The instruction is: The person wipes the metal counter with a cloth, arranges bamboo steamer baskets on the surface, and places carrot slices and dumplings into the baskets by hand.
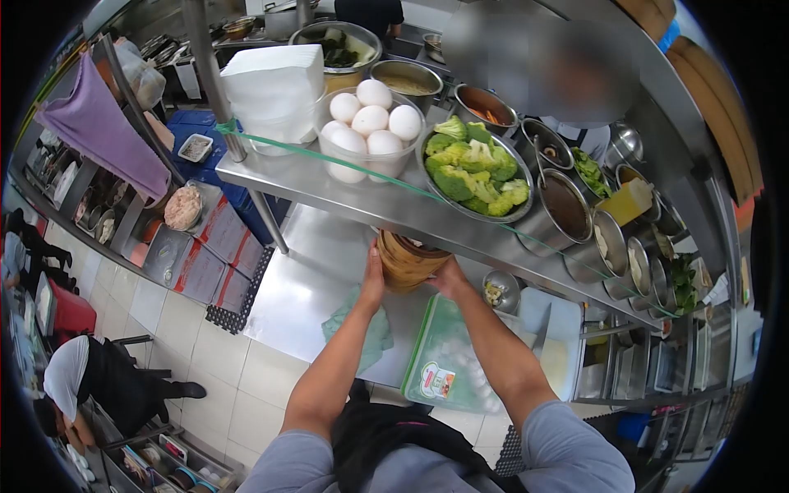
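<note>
Between my two hands, just below the front edge of the steel shelf, is a round brown bamboo steamer (404, 264). My left hand (374, 275) presses on its left side and my right hand (448, 275) holds its right side. The shelf hides part of the steamer's top. Below and left of it a green cloth (362, 333) lies on the steel counter (288, 308). A green-edged plastic container (448, 361) with white round items stands below my right hand. Beyond that hand is a small metal bowl (501, 292) with pale pieces in it.
The overhead shelf (329, 197) carries a tub of eggs (370, 123), a bowl of broccoli (477, 168) and several metal pots. A white cutting board (563, 345) with a knife lies at right. One person (90, 378) bends at lower left; others stand beyond the shelf.
</note>
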Available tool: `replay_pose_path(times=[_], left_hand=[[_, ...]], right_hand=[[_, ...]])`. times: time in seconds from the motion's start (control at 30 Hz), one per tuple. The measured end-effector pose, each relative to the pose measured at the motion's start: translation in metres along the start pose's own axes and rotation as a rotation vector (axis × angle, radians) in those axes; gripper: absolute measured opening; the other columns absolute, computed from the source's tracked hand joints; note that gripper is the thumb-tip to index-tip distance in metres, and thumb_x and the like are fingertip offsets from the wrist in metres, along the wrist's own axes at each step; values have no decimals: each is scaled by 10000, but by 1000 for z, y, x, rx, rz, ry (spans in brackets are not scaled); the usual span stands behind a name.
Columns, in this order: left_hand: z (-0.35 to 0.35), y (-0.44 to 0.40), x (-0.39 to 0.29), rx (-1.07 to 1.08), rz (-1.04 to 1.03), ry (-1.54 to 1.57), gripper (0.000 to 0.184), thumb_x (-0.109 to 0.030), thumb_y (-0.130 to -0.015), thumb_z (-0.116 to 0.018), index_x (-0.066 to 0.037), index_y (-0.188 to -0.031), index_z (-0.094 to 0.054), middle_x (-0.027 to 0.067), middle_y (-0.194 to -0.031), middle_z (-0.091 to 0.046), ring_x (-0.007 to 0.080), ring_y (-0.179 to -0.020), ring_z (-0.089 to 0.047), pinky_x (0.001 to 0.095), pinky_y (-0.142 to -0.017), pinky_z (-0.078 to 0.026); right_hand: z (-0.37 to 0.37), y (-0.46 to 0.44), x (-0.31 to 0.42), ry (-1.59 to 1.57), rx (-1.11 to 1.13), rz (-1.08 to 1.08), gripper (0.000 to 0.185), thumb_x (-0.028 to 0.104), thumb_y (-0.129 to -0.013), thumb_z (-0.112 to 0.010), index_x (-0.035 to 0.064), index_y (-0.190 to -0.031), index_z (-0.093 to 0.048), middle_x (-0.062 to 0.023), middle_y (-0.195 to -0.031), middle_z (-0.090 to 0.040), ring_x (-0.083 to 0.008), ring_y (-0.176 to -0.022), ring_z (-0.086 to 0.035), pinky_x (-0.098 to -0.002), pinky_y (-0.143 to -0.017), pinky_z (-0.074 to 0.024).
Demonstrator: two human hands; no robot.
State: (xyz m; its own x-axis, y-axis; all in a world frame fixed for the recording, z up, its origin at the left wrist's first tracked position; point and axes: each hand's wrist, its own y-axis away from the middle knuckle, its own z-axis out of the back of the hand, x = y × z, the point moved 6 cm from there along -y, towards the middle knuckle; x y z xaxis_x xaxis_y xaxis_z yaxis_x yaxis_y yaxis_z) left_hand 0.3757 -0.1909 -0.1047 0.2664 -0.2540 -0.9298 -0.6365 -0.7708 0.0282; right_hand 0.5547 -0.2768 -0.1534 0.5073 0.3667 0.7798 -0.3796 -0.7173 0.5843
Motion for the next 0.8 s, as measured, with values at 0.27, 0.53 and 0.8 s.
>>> replay_pose_path(times=[0.27,0.53,0.8], left_hand=[[74,-14,-2,-184,-43,192,709,-554,-1089,-232,-55,-1593,-240,118,-1612,-310,239,-1491,-272,351,-1223,-198],[125,-14,-28,-296,-72,208,744,-613,-1070,-230,-72,-1575,-311,79,-1619,-333,216,-1489,-276,351,-1226,-178],[179,-43,-35,-348,-93,222,722,-601,-1073,-245,-71,-1546,-375,83,-1583,-391,212,-1447,-353,347,-1212,-203]], right_hand=[[-86,-15,-11,-36,101,82,842,765,-968,-322,188,-1579,-271,-81,-1606,-329,-285,-1448,-327,-525,-1146,-287],[-160,-26,-9,-103,216,75,859,772,-961,-321,187,-1588,-278,-40,-1637,-287,-249,-1474,-280,-501,-1178,-203],[-217,-40,-1,-196,209,174,840,732,-966,-378,166,-1581,-299,-10,-1643,-279,-235,-1496,-232,-505,-1204,-133]])
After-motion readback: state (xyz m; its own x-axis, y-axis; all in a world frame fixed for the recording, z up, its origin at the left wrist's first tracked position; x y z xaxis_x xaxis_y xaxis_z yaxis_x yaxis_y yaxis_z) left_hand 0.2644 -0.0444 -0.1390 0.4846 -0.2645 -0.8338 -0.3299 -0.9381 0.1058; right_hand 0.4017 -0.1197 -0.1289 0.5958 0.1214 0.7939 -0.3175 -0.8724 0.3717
